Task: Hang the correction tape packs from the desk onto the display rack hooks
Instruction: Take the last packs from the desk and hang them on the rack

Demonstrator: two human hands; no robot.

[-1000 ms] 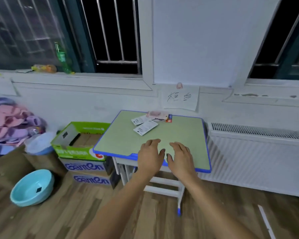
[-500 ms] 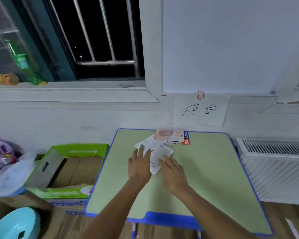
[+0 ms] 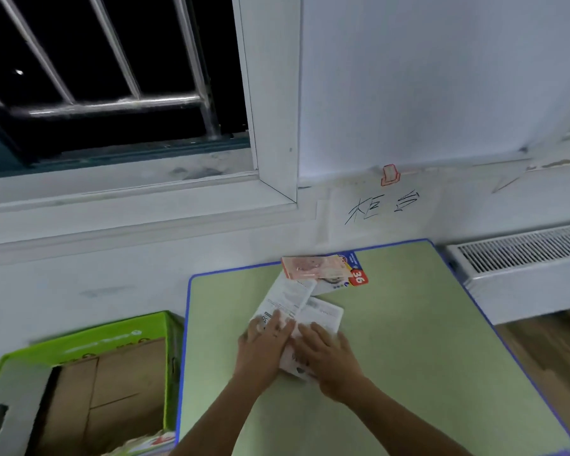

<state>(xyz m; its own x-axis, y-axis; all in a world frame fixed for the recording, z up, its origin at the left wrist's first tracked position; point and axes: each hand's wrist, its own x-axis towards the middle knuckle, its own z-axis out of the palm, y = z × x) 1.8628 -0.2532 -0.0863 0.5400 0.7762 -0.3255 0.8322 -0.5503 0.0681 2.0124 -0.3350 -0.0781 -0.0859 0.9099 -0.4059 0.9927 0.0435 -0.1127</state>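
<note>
While both hands lie flat on the green bench (image 3: 408, 357), the left hand (image 3: 264, 350) and the right hand (image 3: 326, 357) press with straight fingers on two white correction tape packs (image 3: 290, 301); more packs (image 3: 323, 271) lie near the wall.

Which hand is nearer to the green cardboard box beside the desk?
The left hand. It rests on the white packs on the side toward the green box. The right hand lies on the far side of it, farther from the box.
</note>
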